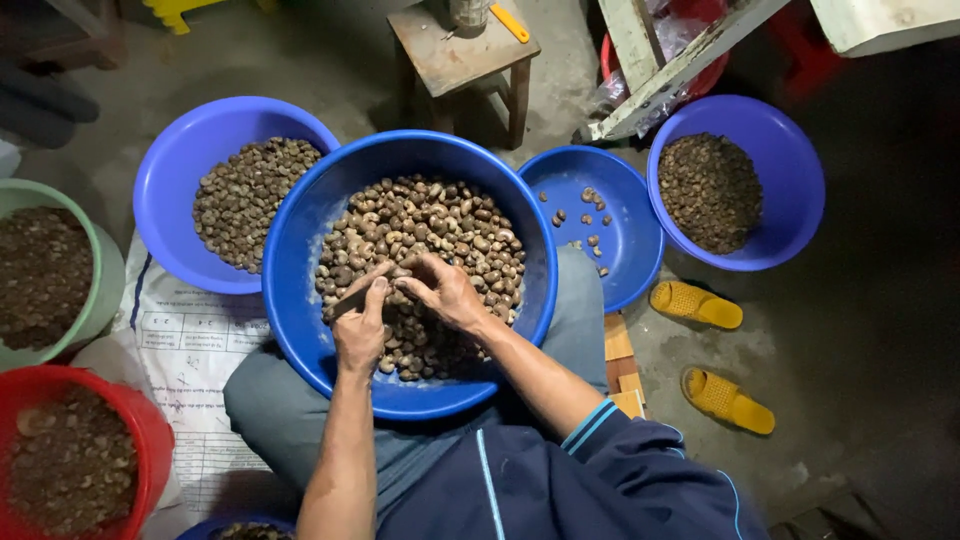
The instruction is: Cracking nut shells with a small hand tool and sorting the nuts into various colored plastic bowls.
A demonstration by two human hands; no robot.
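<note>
**Hands at the large blue basin of nuts**

Printed sack (195, 350): white, flat on the floor at left, under the basins; a ruled table with dark lettering shows on it. No other labelled package can be made out.

Left hand (358, 325): over the large blue basin (300, 240), fingers curled shut around a small dark tool (347, 303). The tool's long axis runs from lower left to upper right, its tip toward the right hand; its kind cannot be told.

Right hand (445, 292): touching the left hand at the fingertips, fingers pinched closed on a nut (400, 272) held just above the heap. The nut is mostly hidden, so its direction cannot be told.

Large blue basin: one, resting on the person's lap, holding a heap of brown nuts (440, 225).

Other basins, counted:
- Blue, three: one at upper left (170, 170) with darker nuts; one smaller at right (630, 240) with about a dozen loose nuts; one at far right (790, 170) with fine dark pieces.
- Green, one (100, 260), left edge, dark contents.
- Red, one (140, 410), lower left, brown contents.
- A further blue rim shows at the bottom edge, partly cut off.

Wooden stool (460, 60): one, above the basins, carrying an orange-handled item.

Yellow slippers (697, 304): two, on the floor at right, lying apart.

Wooden blocks (620, 365): a few, beside the person's knee.
</note>
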